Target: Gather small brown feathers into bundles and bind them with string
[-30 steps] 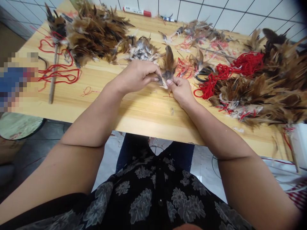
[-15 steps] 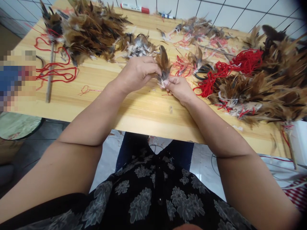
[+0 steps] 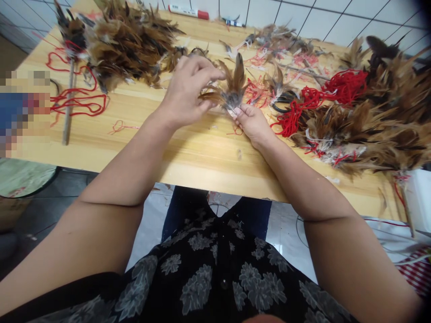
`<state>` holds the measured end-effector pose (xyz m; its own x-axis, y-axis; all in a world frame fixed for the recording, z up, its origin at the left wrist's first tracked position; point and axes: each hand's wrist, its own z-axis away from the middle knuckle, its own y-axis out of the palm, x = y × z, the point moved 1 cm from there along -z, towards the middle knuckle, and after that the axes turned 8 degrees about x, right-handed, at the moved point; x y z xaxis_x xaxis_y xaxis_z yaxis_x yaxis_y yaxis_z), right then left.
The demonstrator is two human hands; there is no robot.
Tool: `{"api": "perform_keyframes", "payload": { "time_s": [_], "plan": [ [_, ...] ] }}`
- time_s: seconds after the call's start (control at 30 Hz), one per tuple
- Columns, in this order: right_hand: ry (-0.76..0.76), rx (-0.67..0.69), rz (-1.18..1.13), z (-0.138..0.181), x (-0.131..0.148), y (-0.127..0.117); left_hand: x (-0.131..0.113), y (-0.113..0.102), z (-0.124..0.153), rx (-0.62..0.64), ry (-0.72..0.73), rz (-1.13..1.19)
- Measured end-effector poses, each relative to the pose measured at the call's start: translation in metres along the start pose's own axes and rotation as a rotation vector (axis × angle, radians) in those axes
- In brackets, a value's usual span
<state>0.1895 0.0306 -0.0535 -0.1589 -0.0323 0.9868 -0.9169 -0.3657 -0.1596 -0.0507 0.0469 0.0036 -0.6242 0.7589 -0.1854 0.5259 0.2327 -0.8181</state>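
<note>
My right hand [image 3: 252,122] pinches a small bunch of brown feathers [image 3: 236,83] by its pale, fluffy base. The feathers fan upward and to the left from the fingertips. Beside the bunch, on its left, my left hand [image 3: 191,92] has its thumb and fingers apart, around the outer feather tips. Whether those fingers touch the feathers I cannot tell. Short red threads [image 3: 257,92] lie just behind my right hand, along with another small feather tuft [image 3: 278,85]. White fluff and feathers behind my left hand are partly hidden by it.
Large feather piles lie at the back left [image 3: 129,42] and right [image 3: 370,130] of the wooden table [image 3: 202,157]. A tangle of red cord [image 3: 346,87] sits at the right. At the left is a stick [image 3: 69,103] with feathers bound to its top. Markers [image 3: 188,11] lie along the tiled wall.
My left hand has let go of the bunch, opened and moved up and left. The feathers in my right hand have spread into a wider fan.
</note>
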Motion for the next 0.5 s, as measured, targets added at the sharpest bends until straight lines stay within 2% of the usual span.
{"api": "perform_keyframes", "payload": {
  "time_s": [0.1, 0.17, 0.23, 0.37, 0.5],
  "plan": [
    [-0.031, -0.071, -0.008, -0.003, -0.003, 0.000, -0.002, -0.007, 0.001, -0.186, -0.039, 0.049],
    [-0.051, -0.116, 0.001, -0.003, -0.003, 0.000, -0.008, -0.011, 0.000, -0.219, -0.130, 0.138],
    [-0.058, -0.140, 0.028, -0.003, -0.002, 0.001, -0.017, -0.011, -0.001, -0.119, -0.228, 0.252],
    [-0.079, -0.177, 0.112, 0.002, 0.004, 0.003, -0.035, 0.002, -0.002, 0.201, -0.374, 0.491],
    [-0.096, -0.199, 0.145, 0.008, 0.006, 0.004, -0.042, 0.022, -0.003, 0.308, -0.447, 0.716]
  ]
}}
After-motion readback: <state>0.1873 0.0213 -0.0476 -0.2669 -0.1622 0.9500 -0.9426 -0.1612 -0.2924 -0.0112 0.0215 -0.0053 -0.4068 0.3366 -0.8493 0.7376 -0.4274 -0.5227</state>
